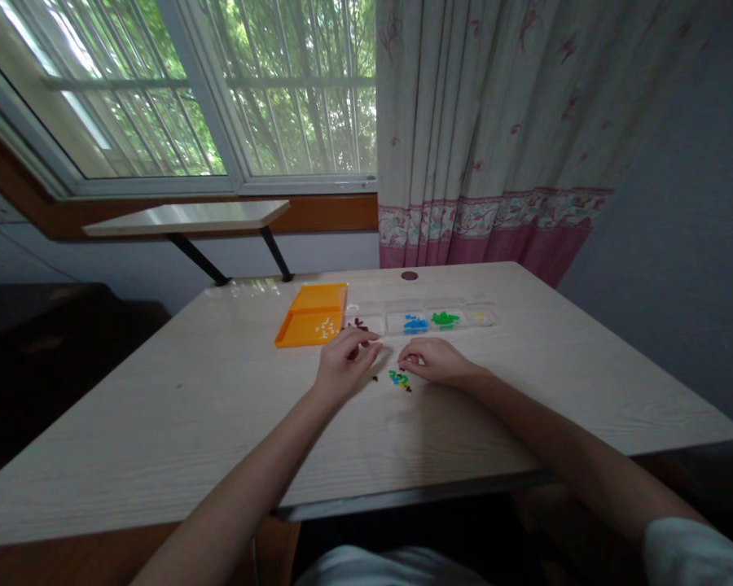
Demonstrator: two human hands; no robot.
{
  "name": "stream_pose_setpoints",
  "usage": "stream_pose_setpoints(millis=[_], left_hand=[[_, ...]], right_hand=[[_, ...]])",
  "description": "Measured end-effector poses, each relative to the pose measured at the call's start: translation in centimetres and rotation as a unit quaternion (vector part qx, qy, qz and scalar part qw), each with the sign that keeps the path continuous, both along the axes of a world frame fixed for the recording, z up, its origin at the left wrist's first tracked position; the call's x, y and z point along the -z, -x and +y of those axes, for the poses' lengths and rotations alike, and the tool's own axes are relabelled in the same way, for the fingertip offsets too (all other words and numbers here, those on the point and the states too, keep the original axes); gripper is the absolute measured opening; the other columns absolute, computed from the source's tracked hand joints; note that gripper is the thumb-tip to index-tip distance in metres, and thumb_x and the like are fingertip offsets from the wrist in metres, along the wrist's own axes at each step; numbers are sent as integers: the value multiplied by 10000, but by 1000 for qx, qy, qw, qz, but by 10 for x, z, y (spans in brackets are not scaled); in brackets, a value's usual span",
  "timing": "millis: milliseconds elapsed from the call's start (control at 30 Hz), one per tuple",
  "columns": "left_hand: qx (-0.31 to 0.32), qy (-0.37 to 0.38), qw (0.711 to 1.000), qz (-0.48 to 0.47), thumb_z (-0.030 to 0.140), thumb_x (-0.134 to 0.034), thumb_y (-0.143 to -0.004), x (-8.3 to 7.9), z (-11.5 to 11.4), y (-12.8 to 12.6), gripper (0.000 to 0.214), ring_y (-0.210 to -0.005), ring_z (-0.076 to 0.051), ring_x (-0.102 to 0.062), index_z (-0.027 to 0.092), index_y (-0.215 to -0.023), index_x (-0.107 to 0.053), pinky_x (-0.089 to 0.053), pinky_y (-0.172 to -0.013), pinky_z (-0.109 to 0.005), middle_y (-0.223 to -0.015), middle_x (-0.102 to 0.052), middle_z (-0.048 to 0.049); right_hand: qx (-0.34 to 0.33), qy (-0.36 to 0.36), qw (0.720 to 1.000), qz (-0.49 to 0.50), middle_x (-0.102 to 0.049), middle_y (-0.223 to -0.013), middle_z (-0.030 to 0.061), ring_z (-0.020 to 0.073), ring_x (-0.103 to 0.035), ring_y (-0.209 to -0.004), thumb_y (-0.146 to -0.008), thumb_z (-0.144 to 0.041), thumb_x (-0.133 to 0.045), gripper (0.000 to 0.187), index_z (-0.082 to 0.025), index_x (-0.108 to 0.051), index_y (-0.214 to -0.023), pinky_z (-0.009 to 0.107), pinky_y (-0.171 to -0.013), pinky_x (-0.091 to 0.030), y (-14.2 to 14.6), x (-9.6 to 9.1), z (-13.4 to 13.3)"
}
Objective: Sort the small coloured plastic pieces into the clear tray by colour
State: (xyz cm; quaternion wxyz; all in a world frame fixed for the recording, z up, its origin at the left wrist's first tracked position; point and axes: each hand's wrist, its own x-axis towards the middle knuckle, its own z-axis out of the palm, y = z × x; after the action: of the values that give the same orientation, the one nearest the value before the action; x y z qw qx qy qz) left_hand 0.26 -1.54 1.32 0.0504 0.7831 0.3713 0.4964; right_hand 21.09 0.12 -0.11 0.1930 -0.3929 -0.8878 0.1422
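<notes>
My left hand (345, 358) is above the table, thumb and forefinger pinched on a small pale piece (379, 340) that barely shows at the tips. To its right, my right hand (435, 360) rests low with its fingers curled together; what they hold, if anything, is too small to make out. Just by its fingertips lies a little cluster of green, blue, yellow and dark plastic pieces (398, 379). One loose dark brown piece (375, 378) lies between the cluster and my left hand.
Behind my hands stands a clear compartment tray (375, 321) with brown, blue (415, 325), green (445, 320) and yellow pieces (480, 317). An open orange case (293, 330) holds white pieces (326, 328). A dark round disc (410, 276) lies at the table's back edge; a raised shelf (189, 216) stands back left.
</notes>
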Motion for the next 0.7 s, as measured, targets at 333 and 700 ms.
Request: stream_pose_setpoints(millis=[333,700], left_hand=[[-106,32,994,-5,319,-542,-787,4,10,10,173,-555,-94,-488,174,-817,-632,-367,-508,-203,-695,-607,-17],[-313,152,935,75,397,-519,-766,11,39,57,251,-560,-146,-537,205,-855,-655,-330,-493,-231,-653,-624,-27]], right_hand=[[-28,33,999,-17,-639,-781,27,122,-552,-680,-776,-349,-557,224,-197,-664,-900,216,-634,-374,-11,-6,0],[-39,31,999,-17,-653,-802,23,116,-553,-685,-773,-279,-555,198,-211,-678,-913,207,-631,-371,-11,-6,1]])
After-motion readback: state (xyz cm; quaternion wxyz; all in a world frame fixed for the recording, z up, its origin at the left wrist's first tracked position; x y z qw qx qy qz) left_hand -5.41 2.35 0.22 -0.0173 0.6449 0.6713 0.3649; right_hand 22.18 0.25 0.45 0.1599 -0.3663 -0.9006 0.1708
